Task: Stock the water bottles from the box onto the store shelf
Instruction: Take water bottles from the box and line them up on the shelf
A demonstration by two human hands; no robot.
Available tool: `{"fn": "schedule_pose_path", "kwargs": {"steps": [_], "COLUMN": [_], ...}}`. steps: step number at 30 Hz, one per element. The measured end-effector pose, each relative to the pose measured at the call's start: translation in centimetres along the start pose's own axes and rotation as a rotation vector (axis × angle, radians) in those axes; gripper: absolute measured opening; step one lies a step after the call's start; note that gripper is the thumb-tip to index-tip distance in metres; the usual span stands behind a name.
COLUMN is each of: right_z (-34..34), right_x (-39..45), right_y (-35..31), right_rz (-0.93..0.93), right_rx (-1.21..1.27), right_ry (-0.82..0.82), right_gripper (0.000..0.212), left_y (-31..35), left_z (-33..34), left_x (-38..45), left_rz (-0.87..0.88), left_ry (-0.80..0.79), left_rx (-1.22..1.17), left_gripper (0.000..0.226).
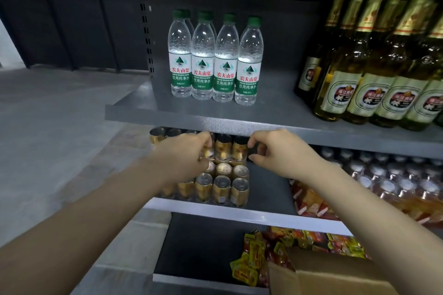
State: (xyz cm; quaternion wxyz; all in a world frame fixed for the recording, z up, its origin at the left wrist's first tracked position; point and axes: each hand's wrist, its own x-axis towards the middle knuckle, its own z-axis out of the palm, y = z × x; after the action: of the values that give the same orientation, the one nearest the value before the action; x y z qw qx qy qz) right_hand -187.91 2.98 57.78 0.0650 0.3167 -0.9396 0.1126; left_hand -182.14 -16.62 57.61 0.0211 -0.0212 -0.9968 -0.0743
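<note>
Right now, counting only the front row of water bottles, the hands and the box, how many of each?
Water bottles, front row: 4
Hands: 2, left hand and right hand
Cardboard box: 1
Total: 7

dim overall, the dark shelving swallowing most of the light. light falls from above and in front: the shelf edge (239, 124) just above both hands catches a soft sheen, and the water bottles (215, 60) beyond them glint. under that edge the cans (225, 175) between the hands sit in shadow. wide-angle bending bows the beer bottles (374, 60) far right. forearms nearest look soft, slightly blurred.
</note>
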Motion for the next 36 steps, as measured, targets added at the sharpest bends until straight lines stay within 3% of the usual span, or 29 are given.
{"fn": "schedule_pose_path", "kwargs": {"steps": [20,36], "right_z": [-0.2,-2.2], "right_x": [-17.5,-28.5], "right_y": [-2.2,4.1], "right_rz": [0.185,0.325], "right_rx": [0.015,0.012], "right_ry": [-0.018,-0.028], "right_gripper": [0.020,0.021], "left_y": [6.4,16.7], "left_z": [3.8,6.9], "left_x": [-12.0,-14.9], "left_rz": [0.198,0.279], "left_ry": [-0.127,-0.208], "left_rx": [-0.019,-0.046], "left_gripper": [0.027,0.027]}}
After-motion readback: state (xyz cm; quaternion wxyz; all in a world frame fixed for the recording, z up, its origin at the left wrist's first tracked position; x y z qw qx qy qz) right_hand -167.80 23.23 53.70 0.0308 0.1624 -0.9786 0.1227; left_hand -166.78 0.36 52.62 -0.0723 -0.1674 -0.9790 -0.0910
